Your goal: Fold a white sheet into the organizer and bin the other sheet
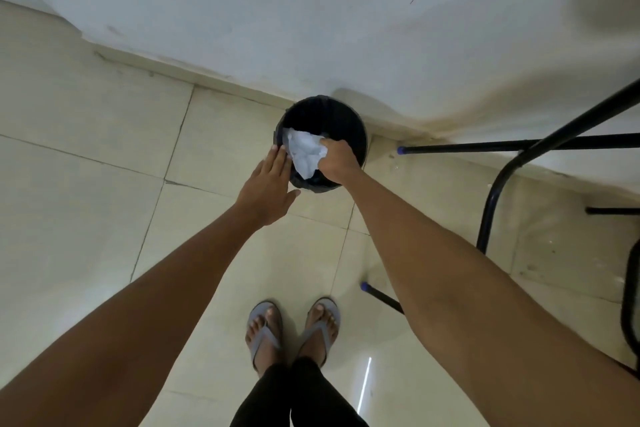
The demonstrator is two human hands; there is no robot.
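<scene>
A round black bin (322, 111) lined with a dark bag stands on the floor against the wall. My right hand (337, 163) is over its mouth, shut on a crumpled white sheet (304, 151) that hangs inside the rim. At the bin's left edge my left hand (270, 187) lies flat with fingers straight and apart, its fingertips touching the sheet's left side. The organizer is out of view.
Black metal legs (498, 191) with blue caps stand to the right of the bin, one foot (365, 287) near my right leg. My feet in grey sandals (292, 329) are on the cream floor tiles (86, 163) below the bin. A white wall (311, 10) runs behind.
</scene>
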